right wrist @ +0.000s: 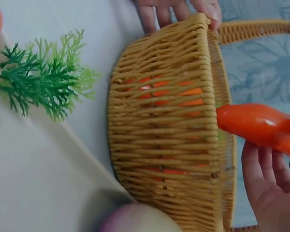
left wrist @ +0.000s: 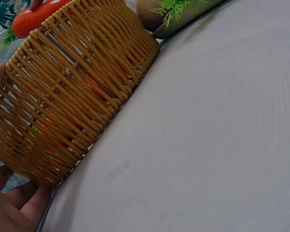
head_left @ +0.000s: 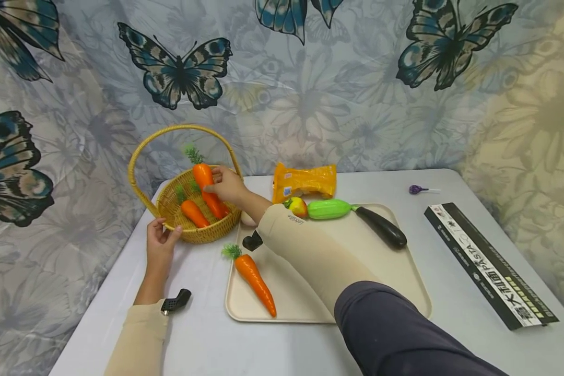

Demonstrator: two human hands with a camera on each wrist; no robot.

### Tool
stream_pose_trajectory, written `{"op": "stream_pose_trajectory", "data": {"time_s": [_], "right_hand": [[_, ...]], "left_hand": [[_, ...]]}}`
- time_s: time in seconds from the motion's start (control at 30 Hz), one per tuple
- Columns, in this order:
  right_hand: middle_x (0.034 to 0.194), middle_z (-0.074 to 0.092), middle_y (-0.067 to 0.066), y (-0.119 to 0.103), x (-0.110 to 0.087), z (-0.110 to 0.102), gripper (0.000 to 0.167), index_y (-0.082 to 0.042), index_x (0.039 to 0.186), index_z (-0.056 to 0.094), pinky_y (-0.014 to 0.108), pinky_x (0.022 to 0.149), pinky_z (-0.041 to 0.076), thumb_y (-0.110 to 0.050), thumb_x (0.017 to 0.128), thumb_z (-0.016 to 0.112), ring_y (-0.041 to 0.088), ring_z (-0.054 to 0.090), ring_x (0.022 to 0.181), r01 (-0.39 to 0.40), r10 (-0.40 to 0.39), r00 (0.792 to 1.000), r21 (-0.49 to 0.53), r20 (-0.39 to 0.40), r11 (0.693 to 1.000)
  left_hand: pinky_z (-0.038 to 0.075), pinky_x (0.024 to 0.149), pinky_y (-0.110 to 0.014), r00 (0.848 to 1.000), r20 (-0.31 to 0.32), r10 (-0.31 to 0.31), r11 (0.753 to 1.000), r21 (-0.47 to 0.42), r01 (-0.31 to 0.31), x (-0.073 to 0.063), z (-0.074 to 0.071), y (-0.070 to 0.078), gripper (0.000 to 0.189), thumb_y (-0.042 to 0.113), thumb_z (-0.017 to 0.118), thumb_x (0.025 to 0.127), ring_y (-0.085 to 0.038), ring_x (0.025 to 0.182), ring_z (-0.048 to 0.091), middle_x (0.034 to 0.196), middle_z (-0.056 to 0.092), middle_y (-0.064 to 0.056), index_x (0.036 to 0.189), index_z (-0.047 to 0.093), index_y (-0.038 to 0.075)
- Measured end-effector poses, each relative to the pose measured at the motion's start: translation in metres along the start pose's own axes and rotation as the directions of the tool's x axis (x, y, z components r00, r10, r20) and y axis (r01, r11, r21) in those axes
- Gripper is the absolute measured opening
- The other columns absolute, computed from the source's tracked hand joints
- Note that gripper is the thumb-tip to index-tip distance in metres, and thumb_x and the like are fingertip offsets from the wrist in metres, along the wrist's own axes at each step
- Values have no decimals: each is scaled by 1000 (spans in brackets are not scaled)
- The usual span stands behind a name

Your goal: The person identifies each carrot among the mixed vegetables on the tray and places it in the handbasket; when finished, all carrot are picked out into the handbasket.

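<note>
Largest: white table (head_left: 451, 334), hung behind with butterfly cloth (head_left: 357, 94). On it, right of the basket (head_left: 202, 235), a cream tray (head_left: 404, 282), its left edge just beside the basket's wall. Far right of the basket, well apart, a long black box (head_left: 489, 261) lying flat.

The basket itself: woven, yellow-brown, with a tall arched handle, near the table's back left corner. Inside, a carrot (head_left: 194, 213) lying flat. Above the rim, a second carrot (head_left: 206, 183) held tilted, green top up, tip down inside the basket beside the first.

Right hand (head_left: 229, 187): over the basket, fingers curled round that second carrot. Left hand (head_left: 161, 241): at the basket's near left rim, thumb on top and fingers against the wall, steadying it.

On the tray, right of the basket: an eggplant (head_left: 380, 227) at the back, a green vegetable (head_left: 329, 209) touching its stem end, a small red and yellow fruit (head_left: 297, 207) next to that. At the tray's front left, a third carrot (head_left: 255, 278), leaves pointing toward the basket.

Behind the tray, right of the basket, an orange packet (head_left: 305, 180). Farther right, near the box, a small purple lollipop (head_left: 418, 189).
</note>
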State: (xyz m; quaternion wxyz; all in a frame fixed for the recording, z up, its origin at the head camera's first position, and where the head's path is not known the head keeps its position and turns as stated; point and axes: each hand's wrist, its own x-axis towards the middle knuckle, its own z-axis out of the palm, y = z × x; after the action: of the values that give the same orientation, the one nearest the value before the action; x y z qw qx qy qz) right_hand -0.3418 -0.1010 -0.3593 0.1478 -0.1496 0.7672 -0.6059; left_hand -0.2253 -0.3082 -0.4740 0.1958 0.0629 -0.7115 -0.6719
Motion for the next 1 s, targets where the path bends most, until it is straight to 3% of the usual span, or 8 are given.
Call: {"op": "stream_pose_trajectory", "data": {"time_s": [0.3,0.5,0.6,0.8,1.0], "right_hand": [[106,58,1,16,4,15,55,-14,137,46,31,71,53,-18,89,73,16,61,89,-4,4,1000,-46,-15,999],[102,59,3,25,5,20,55,-11,134,48,31,71,52,-17,87,75,18,60,87,6,-8,1000,-142,-19,990],[100,59,3,26,6,22,55,-9,132,49,30,69,51,-18,86,77,18,59,86,21,-28,999,-236,-24,972],[103,65,2,24,6,26,59,-9,133,50,24,69,50,-24,84,79,13,61,85,18,-25,1000,-429,-11,903],[116,65,3,20,6,27,59,-10,133,51,26,76,50,-26,84,79,15,62,95,-7,-6,1000,-479,-25,878]], "left_hand": [[43,91,-15,1000,4,17,1000,-25,-16,2,1,-2,57,10,67,93,-36,135,33,155,28,-15,135,30,1],[42,91,-15,1000,16,0,1000,2,0,2,-1,-3,62,12,67,93,-33,136,32,156,25,-12,139,27,1],[42,91,-15,1000,21,-7,1000,11,7,2,-2,-3,63,13,67,93,-32,136,32,157,24,-11,141,27,2],[42,94,-17,999,26,-20,1000,6,20,0,-1,-2,62,14,67,93,-29,137,32,158,22,-8,140,27,3],[42,95,-18,1000,28,-6,1000,5,6,0,-1,-1,63,15,67,94,-31,137,31,158,22,-10,140,26,1]]}}
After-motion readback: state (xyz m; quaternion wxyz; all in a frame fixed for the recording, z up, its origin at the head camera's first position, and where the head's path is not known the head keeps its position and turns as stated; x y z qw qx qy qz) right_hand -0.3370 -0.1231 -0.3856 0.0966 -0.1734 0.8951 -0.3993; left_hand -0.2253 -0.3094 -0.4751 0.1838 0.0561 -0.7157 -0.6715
